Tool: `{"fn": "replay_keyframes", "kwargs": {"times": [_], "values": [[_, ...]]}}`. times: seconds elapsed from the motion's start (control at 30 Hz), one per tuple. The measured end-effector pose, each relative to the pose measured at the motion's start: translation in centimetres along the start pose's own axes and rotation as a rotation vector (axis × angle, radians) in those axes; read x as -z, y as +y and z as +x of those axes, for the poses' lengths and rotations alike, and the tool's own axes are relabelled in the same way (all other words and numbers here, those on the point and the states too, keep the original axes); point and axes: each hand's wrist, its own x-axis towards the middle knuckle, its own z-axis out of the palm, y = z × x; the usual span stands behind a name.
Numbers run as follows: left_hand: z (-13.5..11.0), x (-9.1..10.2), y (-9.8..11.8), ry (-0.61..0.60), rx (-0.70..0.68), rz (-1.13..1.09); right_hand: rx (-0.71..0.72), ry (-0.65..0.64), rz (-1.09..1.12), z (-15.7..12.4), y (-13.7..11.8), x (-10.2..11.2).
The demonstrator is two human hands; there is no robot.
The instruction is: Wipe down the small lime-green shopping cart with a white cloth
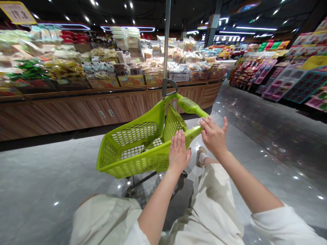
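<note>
Steering the cart [149,154] at eleven o'clock seems in hand, calling for firmer grips: left hand [178,153] flat, right hand [214,135] loosely over the handle [200,111].

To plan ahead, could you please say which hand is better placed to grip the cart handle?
Probably the right hand, fingers at the handle; the left hand is by the basket.
</note>
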Motion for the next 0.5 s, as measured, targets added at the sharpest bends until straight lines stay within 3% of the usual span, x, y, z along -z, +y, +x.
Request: {"fn": "replay_keyframes", "kwargs": {"times": [0.1,0.2,0.27,0.37,0.43,0.5], "values": [[0.0,0.0,-0.2,-0.005,-0.014,0.0,0.156,-0.085,0.015,-1.3,-3.0,-0.7],[-0.1,0.2,-0.4,-0.011,-0.028,0.019,0.271,-0.118,0.034,-1.9,-2.5,-0.7],[-0.1,0.4,-0.4,-0.014,-0.029,0.028,0.25,-0.081,0.035,-1.6,-0.5,-0.6],[0.1,0.4,-0.2,-0.014,-0.021,0.024,0.095,0.047,0.023,-1.3,1.5,-0.9],[0.2,0.3,-0.1,-0.006,-0.013,0.019,0.007,0.095,0.018,-1.7,0.6,-1.5],[0.2,0.2,-0.1,-0.001,-0.014,0.019,0.018,0.053,0.023,-2.5,-1.2,-2.1]]}}
